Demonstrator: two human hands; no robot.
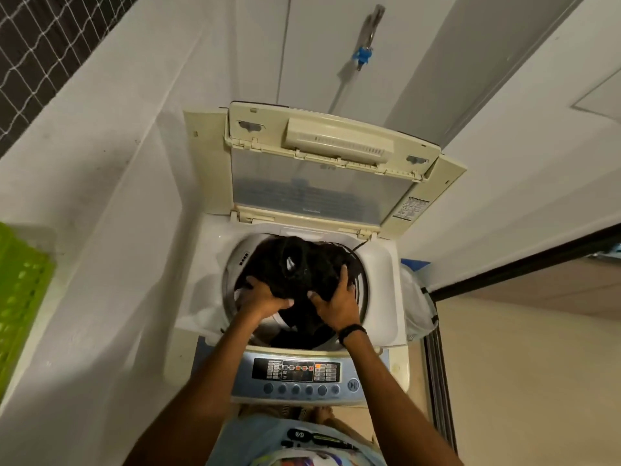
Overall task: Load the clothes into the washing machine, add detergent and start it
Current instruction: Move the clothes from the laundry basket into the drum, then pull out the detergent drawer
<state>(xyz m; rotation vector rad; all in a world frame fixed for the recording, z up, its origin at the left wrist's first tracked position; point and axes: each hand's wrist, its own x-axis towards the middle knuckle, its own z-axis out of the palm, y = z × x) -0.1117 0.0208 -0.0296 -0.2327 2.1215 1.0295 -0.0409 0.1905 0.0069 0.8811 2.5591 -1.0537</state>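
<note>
Our left hand (267, 297) and right hand (336, 306) both clutch the clothes (302, 264), fingers dug into the dark heap atop the open washer (381, 284). The heap is bunched, with no clear long axis. We cannot read the panel (297, 371).

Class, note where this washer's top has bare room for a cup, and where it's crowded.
Free: white deck right of the drum; white strip left of it. Crowded: drum mouth, filled by dark clothes, left hand and right hand.

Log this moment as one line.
step: loading | left hand: grips dark clothes | right hand: grips dark clothes | lid: open
</note>
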